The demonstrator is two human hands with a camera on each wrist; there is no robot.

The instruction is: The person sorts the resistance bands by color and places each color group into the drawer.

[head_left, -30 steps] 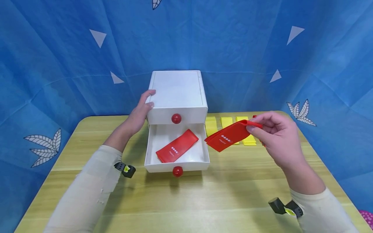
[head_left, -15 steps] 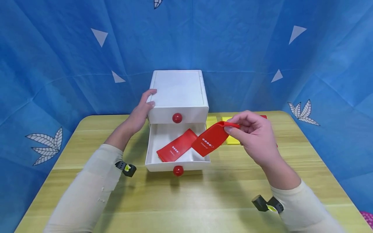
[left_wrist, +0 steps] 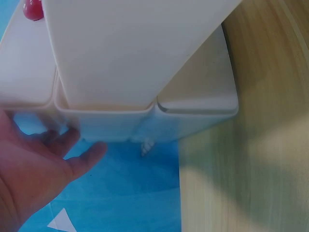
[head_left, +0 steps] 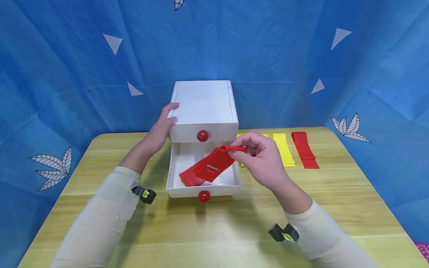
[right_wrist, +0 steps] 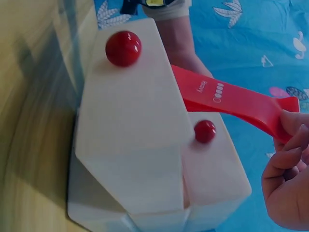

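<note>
Pinching a red band [head_left: 216, 164], right fingers [head_left: 240, 155] hang over another [head_left: 189, 176] (head view only), left fingers [head_left: 170, 107] spread.

Red band [head_left: 216, 162] slants over 1 apparently flat strip [head_left: 190, 176] in open drawer [head_left: 186, 192].

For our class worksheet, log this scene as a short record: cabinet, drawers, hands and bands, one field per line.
cabinet: white, on the table
top drawer: closed, red knob
open drawer: below it, red knob, one red band inside
left hand: touches the cabinet's upper left edge
right hand: pinches a band marked "Heavy" over the open drawer
bands on table: red one at far right; yellow bands nearer the cabinet, some partly hidden
</note>
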